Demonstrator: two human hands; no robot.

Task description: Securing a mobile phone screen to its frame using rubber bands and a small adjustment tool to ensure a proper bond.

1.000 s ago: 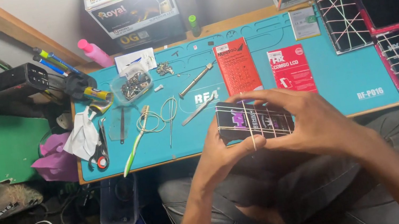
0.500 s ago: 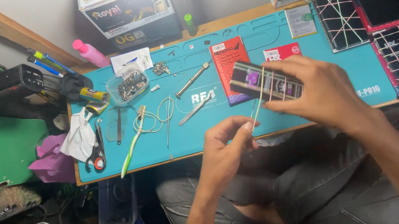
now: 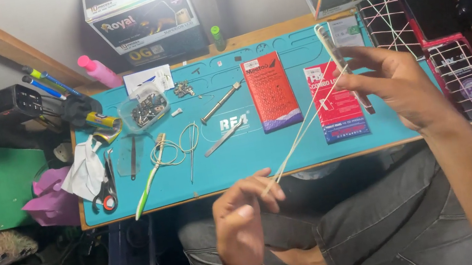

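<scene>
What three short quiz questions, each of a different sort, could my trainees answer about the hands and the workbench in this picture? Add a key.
1. True or false: the right hand holds the phone edge-on above the blue mat.
2. What does the left hand pinch?
A. the scissors
B. the stretched rubber band
C. the toothbrush
3. Fill in: the red booklet lies on the ____.

Key
1. True.
2. B. The band runs from the left hand's fingertips up to the phone; the scissors and the toothbrush lie untouched on the mat.
3. Mat.
</scene>
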